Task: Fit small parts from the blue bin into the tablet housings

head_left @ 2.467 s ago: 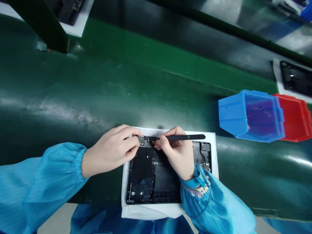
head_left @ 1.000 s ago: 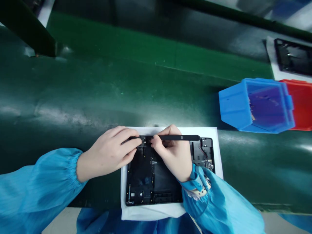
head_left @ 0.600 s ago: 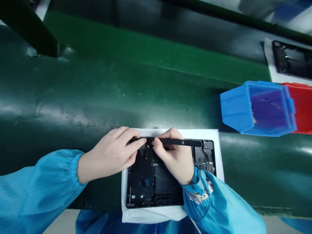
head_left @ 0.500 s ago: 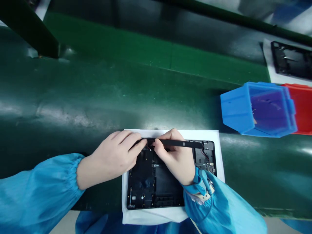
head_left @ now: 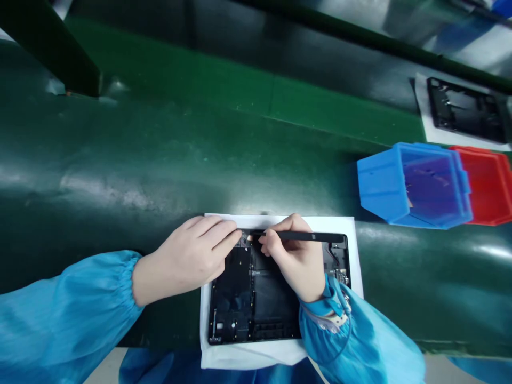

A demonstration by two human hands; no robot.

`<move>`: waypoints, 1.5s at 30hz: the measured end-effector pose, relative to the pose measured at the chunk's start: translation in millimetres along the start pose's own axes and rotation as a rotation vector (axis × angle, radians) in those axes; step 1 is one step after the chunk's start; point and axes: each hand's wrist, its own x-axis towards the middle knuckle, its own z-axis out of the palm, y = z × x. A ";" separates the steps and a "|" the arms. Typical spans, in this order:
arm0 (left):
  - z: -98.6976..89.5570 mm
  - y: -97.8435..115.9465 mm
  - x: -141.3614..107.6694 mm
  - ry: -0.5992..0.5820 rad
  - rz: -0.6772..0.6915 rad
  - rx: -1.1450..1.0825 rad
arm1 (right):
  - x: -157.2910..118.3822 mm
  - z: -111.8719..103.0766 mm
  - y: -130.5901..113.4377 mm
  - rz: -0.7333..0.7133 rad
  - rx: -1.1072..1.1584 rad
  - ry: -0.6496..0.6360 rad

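Observation:
An opened black tablet (head_left: 276,298), with its inner parts and small boards showing, lies on a white sheet (head_left: 356,250) at the table's front. My left hand (head_left: 192,258) is closed at the tablet's upper left edge, fingers together and bent over the rim; its thumb is hidden. In my right hand (head_left: 298,261) a pair of black tweezers (head_left: 316,236) is held like a pen, tips pointing left. Those tips are close to the top edge, by a small copper-coloured spot (head_left: 250,238); whether they touch anything I cannot tell.
Right of the tablet stand a blue bin (head_left: 380,184) with small items in it and a red bin (head_left: 488,186). Behind them another black casing (head_left: 466,109) rests on a white sheet. A dark green post (head_left: 76,64) rises at the far left of the green table (head_left: 160,149).
My right hand and the tweezers have shifted slightly right, away from my left fingertips, uncovering the copper-coloured spot. My left hand stays at the same edge. The view has turned a little.

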 end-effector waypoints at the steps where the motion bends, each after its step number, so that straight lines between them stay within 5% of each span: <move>1: 1.1 -1.0 -0.5 0.006 0.007 -0.014 | -0.4 0.2 -0.2 0.002 0.001 0.001; 19: 3.7 4.0 2.7 -0.070 -0.020 0.025 | -1.4 1.1 0.0 -0.037 -0.034 0.051; 25: 1.7 5.4 6.1 -0.112 -0.036 0.021 | -5.9 -4.7 -2.0 -0.286 0.079 0.227; 29: 2.6 3.4 4.8 -0.091 -0.022 0.006 | -7.0 -6.8 -8.4 -0.402 -0.116 0.134; 36: -0.2 -8.1 -7.7 0.072 -0.010 -0.103 | -16.4 6.5 -11.8 -0.393 -0.606 -0.199; 41: -1.7 -9.5 -11.2 0.048 0.050 -0.038 | -16.9 3.9 -8.3 -0.396 -0.621 -0.237; 45: -0.8 -8.6 -10.0 0.029 0.061 -0.022 | -6.0 -5.2 -7.4 -0.329 -0.546 -0.137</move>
